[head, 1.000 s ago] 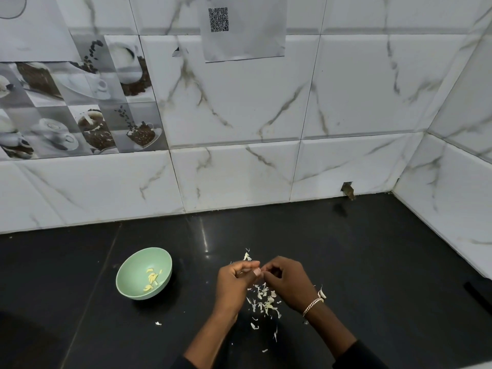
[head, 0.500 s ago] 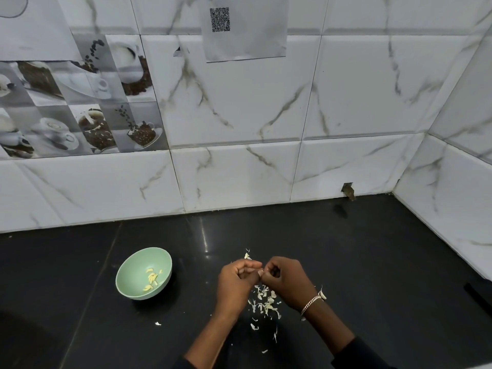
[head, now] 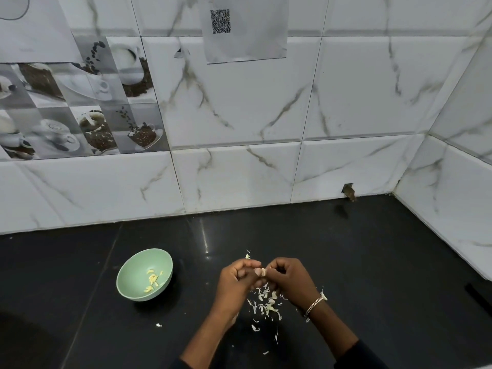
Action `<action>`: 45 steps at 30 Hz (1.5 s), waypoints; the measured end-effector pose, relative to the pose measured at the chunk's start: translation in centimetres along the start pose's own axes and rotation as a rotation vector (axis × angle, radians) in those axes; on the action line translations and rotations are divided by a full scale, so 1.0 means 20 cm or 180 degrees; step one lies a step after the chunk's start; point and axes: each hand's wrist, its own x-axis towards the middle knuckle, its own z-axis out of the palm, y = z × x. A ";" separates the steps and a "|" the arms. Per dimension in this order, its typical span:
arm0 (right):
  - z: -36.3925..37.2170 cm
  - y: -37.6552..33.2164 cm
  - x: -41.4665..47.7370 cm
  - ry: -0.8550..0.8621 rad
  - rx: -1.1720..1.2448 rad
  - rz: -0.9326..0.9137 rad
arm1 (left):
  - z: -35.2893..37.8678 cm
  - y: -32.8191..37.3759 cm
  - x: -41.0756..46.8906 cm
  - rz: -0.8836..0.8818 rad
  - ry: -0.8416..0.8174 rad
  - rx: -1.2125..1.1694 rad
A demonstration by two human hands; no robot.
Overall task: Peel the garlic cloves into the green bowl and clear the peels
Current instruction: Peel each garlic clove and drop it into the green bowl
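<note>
A green bowl (head: 125, 278) sits on the black counter left of my hands, with several peeled garlic cloves (head: 154, 280) inside. My left hand (head: 235, 282) and my right hand (head: 291, 280) meet above the counter, fingers curled, both pinching one small garlic clove (head: 263, 272) between their fingertips. Under and just in front of the hands lies a loose heap of pale garlic peels (head: 266, 304). A few stray peels lie further out, one (head: 158, 325) near the bowl and one (head: 247, 255) behind the left hand.
The black counter (head: 372, 262) runs back to a white marble-tiled wall (head: 239, 177) and a side wall on the right. A dark object (head: 476, 294) pokes in at the right edge. A bracelet is on my right wrist.
Both hands have stayed together over the peel heap, working the clove with small finger movements. The bowl and peels have not moved.
</note>
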 end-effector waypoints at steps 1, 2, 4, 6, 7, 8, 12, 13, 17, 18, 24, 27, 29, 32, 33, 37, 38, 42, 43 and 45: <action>0.00 0.00 0.00 0.0003 0.0037 0.0024 | 0.00 0.00 0.00 0.0046 -0.0010 0.0059; 0.00 0.00 0.00 0.0014 0.0043 0.0035 | 0.00 0.01 0.00 0.0090 -0.0034 0.0121; 0.00 0.00 0.00 0.0031 0.0015 0.0016 | 0.01 0.01 0.00 0.0124 -0.0091 0.0171; 0.00 -0.01 0.00 0.0022 -0.0007 -0.0017 | 0.00 0.02 0.00 0.0137 -0.0138 0.0210; 0.00 -0.02 0.00 0.0003 -0.0001 -0.0039 | 0.00 0.03 0.01 0.0130 -0.0161 0.0228; 0.00 -0.03 0.00 -0.0031 0.0024 -0.0057 | 0.00 0.03 0.01 0.0101 -0.0184 0.0234; 0.00 -0.03 0.00 -0.0143 0.0135 -0.0075 | -0.02 0.06 0.03 -0.0026 -0.0291 0.0250; 0.00 -0.02 0.00 -0.0169 0.0153 -0.0069 | -0.03 0.07 0.03 -0.0036 -0.0337 0.0265; -0.01 -0.02 0.01 -0.0334 0.0275 -0.0054 | -0.05 0.10 0.03 -0.0122 -0.0479 0.0273; -0.01 -0.02 0.01 -0.0375 0.0292 -0.0062 | -0.06 0.10 0.03 -0.0120 -0.0522 0.0310; -0.01 -0.04 0.01 -0.0564 0.0435 0.0038 | -0.07 0.11 0.04 -0.0080 -0.0661 0.0222; -0.02 -0.05 0.02 -0.0611 0.0526 0.0101 | -0.06 0.12 0.04 -0.0155 -0.0680 -0.0032; -0.02 -0.05 0.02 -0.0608 0.0524 0.0117 | -0.06 0.13 0.04 -0.0144 -0.0696 -0.0005; -0.03 -0.03 0.02 -0.0559 0.0446 0.0084 | -0.06 0.13 0.05 -0.0044 -0.0669 0.0344; -0.03 -0.02 0.02 -0.0524 0.0441 0.0063 | -0.05 0.13 0.05 -0.0018 -0.0660 0.0425; -0.05 -0.01 0.04 -0.0363 0.0431 0.0018 | -0.03 0.14 0.05 0.0201 -0.0570 0.0711; -0.05 -0.01 0.04 -0.0343 0.0427 0.0013 | -0.03 0.14 0.05 0.0268 -0.0510 0.0807; -0.05 0.00 0.05 -0.0330 0.0519 -0.0006 | -0.02 0.15 0.05 0.0215 -0.0552 0.0686; -0.06 0.00 0.05 -0.0324 0.0549 -0.0016 | -0.02 0.15 0.05 0.0156 -0.0592 0.0643; -0.06 0.00 0.05 -0.0355 0.0561 -0.0029 | -0.02 0.15 0.05 0.0064 -0.0669 0.0543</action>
